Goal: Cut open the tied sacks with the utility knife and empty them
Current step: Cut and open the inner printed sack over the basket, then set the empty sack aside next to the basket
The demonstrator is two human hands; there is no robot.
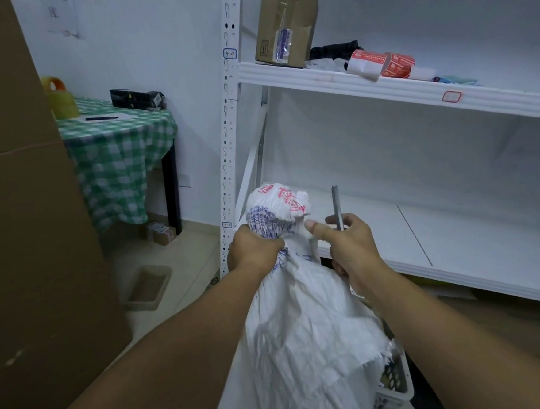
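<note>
Left hand (253, 251) clamps the gathered neck of the white woven printed sack (305, 323), which hangs upright between both arms; right hand (350, 246) grips the grey utility knife (337, 207), blade pointing up, just right of the tied topknot; cut runs leftward across the neck.

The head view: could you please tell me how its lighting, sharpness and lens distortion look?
Head view: dim, cool, even light, no glare. Head view: the wide lens tilts the rack upright and slants the shelf edge. Head view: soft overall, so the print on the sack is unreadable.
</note>
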